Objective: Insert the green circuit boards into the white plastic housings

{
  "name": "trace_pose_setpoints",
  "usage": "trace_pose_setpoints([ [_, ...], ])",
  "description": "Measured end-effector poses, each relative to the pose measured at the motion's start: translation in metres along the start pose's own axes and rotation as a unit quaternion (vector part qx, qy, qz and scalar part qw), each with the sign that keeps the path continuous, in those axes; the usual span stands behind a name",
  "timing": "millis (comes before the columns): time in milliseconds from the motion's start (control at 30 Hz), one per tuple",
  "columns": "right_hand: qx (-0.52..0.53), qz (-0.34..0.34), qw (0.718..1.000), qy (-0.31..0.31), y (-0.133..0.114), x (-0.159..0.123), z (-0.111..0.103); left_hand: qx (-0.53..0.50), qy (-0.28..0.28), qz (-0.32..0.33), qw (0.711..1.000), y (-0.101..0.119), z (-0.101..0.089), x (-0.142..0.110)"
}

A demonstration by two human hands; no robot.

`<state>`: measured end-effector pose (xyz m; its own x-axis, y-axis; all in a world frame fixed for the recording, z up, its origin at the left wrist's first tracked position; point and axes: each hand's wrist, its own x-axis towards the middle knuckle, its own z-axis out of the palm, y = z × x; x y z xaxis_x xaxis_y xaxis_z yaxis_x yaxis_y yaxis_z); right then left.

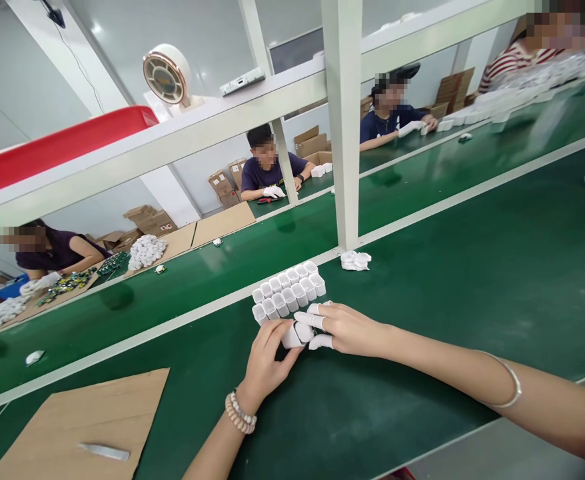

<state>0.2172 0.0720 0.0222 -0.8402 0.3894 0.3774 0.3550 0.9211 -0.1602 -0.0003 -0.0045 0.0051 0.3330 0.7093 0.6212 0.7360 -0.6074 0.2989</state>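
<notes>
A block of several small white plastic housings stands in rows on the green table. Just in front of it, my left hand and my right hand meet around one more white housing. My left hand's fingers curl round its near side. My right hand wears white finger cots and pinches the same piece from the right. A bead bracelet sits on my left wrist and a thin bangle on my right forearm.
A cardboard sheet with a small silvery strip lies at the near left. A crumpled white cloth lies by the white frame post. Several other people work across the green belt, among white parts and cartons.
</notes>
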Motion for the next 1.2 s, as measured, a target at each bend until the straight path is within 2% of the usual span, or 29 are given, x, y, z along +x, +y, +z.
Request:
trace_pose_setpoints([
  [100, 0.035, 0.001, 0.999, -0.001, -0.001, 0.0, -0.001, -0.01, -0.005, -0.006, 1.0, 0.003, 0.001, 0.0],
  [233, 0.196, 0.043, 0.98, 0.002, 0.001, 0.003, -0.008, -0.038, 0.011, -0.019, 0.999, 0.008, 0.003, 0.0],
  [367, 0.385, 0.077, 0.92, -0.024, 0.0, 0.005, -0.009, -0.057, 0.027, 0.004, 0.998, 0.012, 0.004, -0.003],
  [467, 0.51, 0.075, 0.855, -0.064, -0.004, 0.005, -0.001, -0.071, 0.026, 0.019, 0.997, 0.013, 0.004, -0.004],
  [533, 0.573, 0.062, 0.815, -0.068, -0.007, 0.005, 0.005, -0.082, 0.023, 0.021, 0.996, 0.013, 0.004, -0.005],
  [600, 0.593, 0.061, 0.801, -0.061, -0.009, 0.005, 0.01, -0.088, 0.027, 0.023, 0.995, 0.014, 0.005, -0.005],
  [800, 0.591, 0.114, 0.798, -0.036, -0.015, 0.005, 0.012, -0.1, 0.04, 0.019, 0.994, 0.019, 0.008, -0.004],
  [967, 0.591, 0.097, 0.8, -0.03, -0.013, 0.007, 0.011, -0.125, 0.042, -0.016, 0.991, 0.02, 0.009, -0.003],
  [1033, 0.553, 0.092, 0.828, -0.011, -0.01, 0.007, 0.008, -0.129, 0.046, -0.025, 0.99, 0.019, 0.009, -0.003],
  [1100, 0.468, 0.094, 0.879, 0.01, -0.007, 0.005, 0.004, -0.125, 0.052, -0.025, 0.99, 0.016, 0.009, -0.003],
  [1200, 0.282, 0.078, 0.956, 0.03, -0.01, 0.001, 0.0, -0.12, 0.075, -0.032, 0.989, 0.013, 0.011, -0.003],
])
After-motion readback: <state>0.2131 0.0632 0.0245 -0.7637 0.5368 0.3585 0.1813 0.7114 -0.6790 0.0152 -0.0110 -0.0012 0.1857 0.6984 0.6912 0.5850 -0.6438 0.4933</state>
